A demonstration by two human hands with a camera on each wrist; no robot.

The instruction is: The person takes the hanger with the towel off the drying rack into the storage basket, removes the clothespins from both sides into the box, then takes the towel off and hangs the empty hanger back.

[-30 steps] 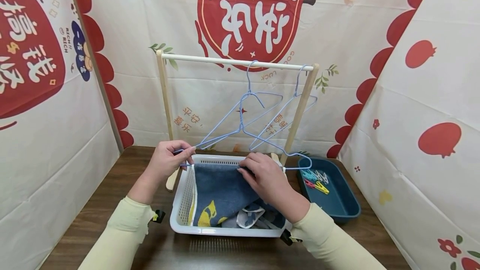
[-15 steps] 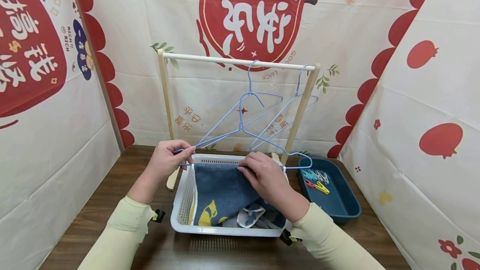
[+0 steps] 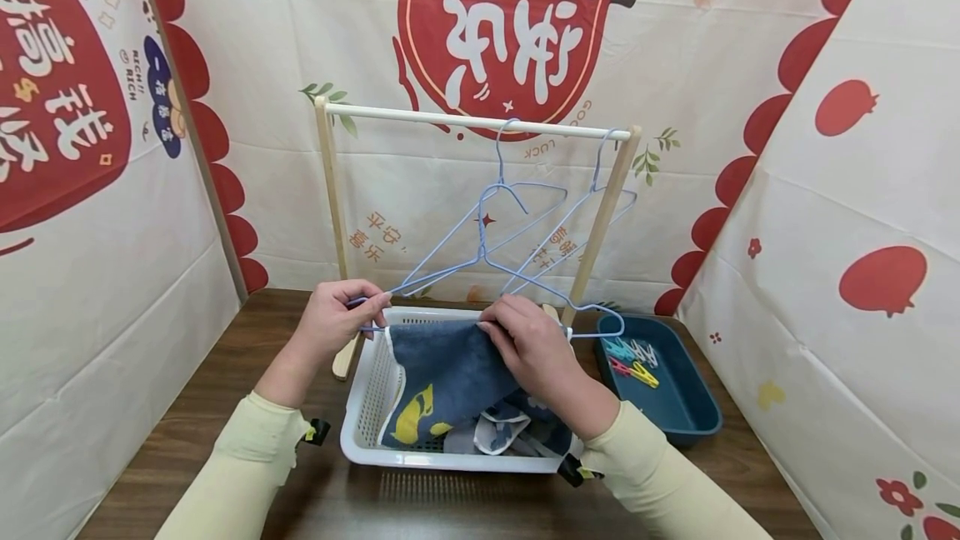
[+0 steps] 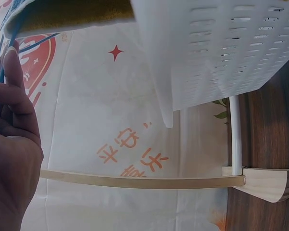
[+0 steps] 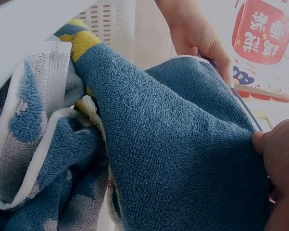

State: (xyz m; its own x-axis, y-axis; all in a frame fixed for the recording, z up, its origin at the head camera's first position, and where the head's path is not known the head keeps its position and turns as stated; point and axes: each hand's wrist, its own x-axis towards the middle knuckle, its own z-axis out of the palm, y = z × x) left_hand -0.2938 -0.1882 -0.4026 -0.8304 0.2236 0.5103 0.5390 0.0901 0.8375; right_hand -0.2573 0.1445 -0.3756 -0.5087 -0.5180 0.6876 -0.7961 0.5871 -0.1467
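A blue wire hanger [image 3: 482,232] is held over the white basket, its hook upright. My left hand [image 3: 341,319] grips the hanger's left end. Over the hanger's bottom bar hangs a dark blue towel [image 3: 442,361] with yellow patches and white edging. My right hand [image 3: 532,348] pinches the towel at the bar, right of the middle; in the right wrist view the thumb presses on the cloth [image 5: 197,144]. The left wrist view shows the left fingers [image 4: 13,72] curled round the blue wire. The towel's lower part hangs down into the basket.
The white basket [image 3: 360,423] holds more patterned towels [image 3: 501,433]. Behind it stands a wooden rack [image 3: 330,182] with two blue hangers on its white rail [image 3: 435,117]. On the right, a dark teal tray [image 3: 697,398] contains several coloured clothespins [image 3: 637,373]. Printed cloth walls surround the table.
The right hand has shifted slightly up with the towel's top edge. The towel's left side now bends inward and its lower left corner has swung a little left. The left hand stays put.
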